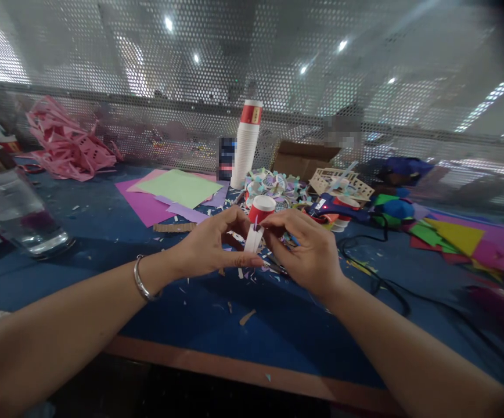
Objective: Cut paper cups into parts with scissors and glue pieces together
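Observation:
A small red and white paper cup (262, 210) is between my hands, its white round end upward. On its near side are a narrow white part (252, 239) and a thin purple sliver (255, 223); I cannot tell whether they are joined to the cup. My left hand (217, 241) grips from the left, forefinger near the red band and thumb under the white part. From the right, my right hand (306, 247) pinches the side by the purple sliver, its thumb and forefinger closed. Fingers hide much of the cup.
Paper scraps (247, 273) litter the blue table (182, 325). Behind are a tall cup stack (247, 145), coloured sheets (177, 188) and cut-paper pieces (273, 184). A blue glue gun (333, 206) and black cord (391, 287) lie right; a water-filled clear container (21, 215) stands left.

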A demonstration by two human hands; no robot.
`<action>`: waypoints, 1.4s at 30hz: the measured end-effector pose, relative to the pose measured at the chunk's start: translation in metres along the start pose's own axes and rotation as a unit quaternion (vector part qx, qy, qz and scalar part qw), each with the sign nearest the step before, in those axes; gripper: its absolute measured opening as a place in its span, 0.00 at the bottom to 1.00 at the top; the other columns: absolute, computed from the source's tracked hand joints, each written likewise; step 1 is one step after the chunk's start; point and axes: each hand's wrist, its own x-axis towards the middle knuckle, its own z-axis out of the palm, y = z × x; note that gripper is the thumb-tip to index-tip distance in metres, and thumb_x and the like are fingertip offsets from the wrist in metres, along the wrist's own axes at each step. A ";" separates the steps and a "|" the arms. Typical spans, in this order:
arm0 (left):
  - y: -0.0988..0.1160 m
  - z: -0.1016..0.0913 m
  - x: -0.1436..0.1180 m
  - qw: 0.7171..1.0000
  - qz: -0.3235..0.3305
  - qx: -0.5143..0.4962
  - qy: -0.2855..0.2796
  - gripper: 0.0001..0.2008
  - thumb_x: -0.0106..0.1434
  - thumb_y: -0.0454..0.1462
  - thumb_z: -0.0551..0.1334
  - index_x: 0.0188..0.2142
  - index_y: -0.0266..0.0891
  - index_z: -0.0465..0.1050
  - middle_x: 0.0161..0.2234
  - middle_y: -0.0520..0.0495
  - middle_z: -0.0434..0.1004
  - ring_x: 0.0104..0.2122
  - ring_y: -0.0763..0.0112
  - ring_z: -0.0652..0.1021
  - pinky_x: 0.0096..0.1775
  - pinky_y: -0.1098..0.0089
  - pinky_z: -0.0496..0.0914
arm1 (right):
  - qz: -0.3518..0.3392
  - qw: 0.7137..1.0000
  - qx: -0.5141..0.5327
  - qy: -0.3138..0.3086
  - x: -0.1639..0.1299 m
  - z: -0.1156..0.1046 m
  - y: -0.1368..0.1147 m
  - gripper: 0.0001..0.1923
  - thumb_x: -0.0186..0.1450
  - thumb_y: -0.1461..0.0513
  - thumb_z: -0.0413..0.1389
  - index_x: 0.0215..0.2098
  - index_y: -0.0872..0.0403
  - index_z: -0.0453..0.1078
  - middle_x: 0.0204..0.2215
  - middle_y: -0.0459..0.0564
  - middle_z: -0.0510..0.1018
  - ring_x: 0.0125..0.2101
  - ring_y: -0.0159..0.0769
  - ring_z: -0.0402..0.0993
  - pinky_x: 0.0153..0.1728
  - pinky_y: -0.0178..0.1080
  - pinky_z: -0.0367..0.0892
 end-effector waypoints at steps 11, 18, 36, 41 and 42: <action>-0.016 -0.002 0.004 0.997 0.018 -0.060 -0.049 0.25 0.53 0.31 0.74 0.48 0.42 0.69 0.45 0.47 0.74 0.45 0.64 0.77 0.47 0.61 0.73 | -0.019 1.000 0.000 -0.008 0.000 -0.001 -0.005 0.07 0.68 0.67 0.55 0.39 0.49 0.72 0.36 0.49 0.78 0.37 0.38 0.77 0.38 0.41 0.73; -0.011 0.000 0.002 0.999 0.020 -0.044 -0.024 0.25 0.52 0.32 0.75 0.47 0.42 0.69 0.43 0.47 0.74 0.45 0.63 0.77 0.45 0.63 0.74 | -0.040 0.999 0.014 -0.009 0.001 -0.003 -0.005 0.08 0.67 0.69 0.55 0.39 0.50 0.71 0.36 0.50 0.78 0.40 0.39 0.76 0.42 0.43 0.72; -0.012 -0.003 0.003 0.995 -0.009 -0.081 -0.065 0.30 0.47 0.31 0.78 0.44 0.40 0.64 0.37 0.52 0.75 0.37 0.69 0.79 0.42 0.63 0.75 | -0.058 0.995 0.071 -0.025 0.003 -0.006 -0.004 0.07 0.66 0.69 0.56 0.38 0.52 0.73 0.34 0.50 0.78 0.35 0.35 0.75 0.36 0.40 0.72; -0.007 -0.001 0.003 0.993 -0.024 -0.103 -0.051 0.30 0.48 0.30 0.78 0.42 0.41 0.62 0.33 0.56 0.76 0.32 0.73 0.79 0.38 0.66 0.77 | -0.055 0.995 0.080 -0.029 0.004 -0.007 -0.002 0.08 0.66 0.70 0.56 0.38 0.53 0.74 0.34 0.51 0.78 0.33 0.34 0.75 0.34 0.38 0.72; -0.007 -0.001 0.003 0.992 -0.028 -0.108 -0.049 0.29 0.48 0.30 0.78 0.42 0.42 0.62 0.33 0.56 0.76 0.31 0.74 0.79 0.36 0.67 0.77 | -0.052 0.995 0.077 -0.030 0.004 -0.007 -0.001 0.08 0.66 0.70 0.56 0.38 0.53 0.74 0.34 0.51 0.78 0.33 0.34 0.75 0.34 0.39 0.72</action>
